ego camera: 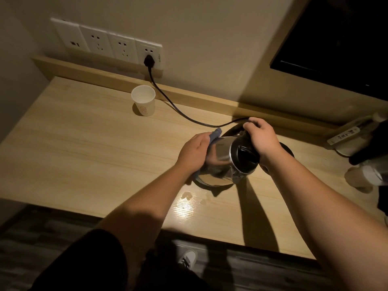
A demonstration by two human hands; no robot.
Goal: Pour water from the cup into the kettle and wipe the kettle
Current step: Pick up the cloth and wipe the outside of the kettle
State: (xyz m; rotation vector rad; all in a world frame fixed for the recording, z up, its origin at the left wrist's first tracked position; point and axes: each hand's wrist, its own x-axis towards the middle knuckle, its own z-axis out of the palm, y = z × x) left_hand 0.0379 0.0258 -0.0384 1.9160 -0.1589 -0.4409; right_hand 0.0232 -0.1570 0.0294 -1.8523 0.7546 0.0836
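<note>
Warm, dim light falls from above, so my arms cast long shadows across the desk (84, 143). Glare gleams on its wet patch (185, 208). Edges bend; the right corner is blurred.

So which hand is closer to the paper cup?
Left. The left hand presses a cloth on the kettle's side facing the cup; the right hand grips its far side.
</note>
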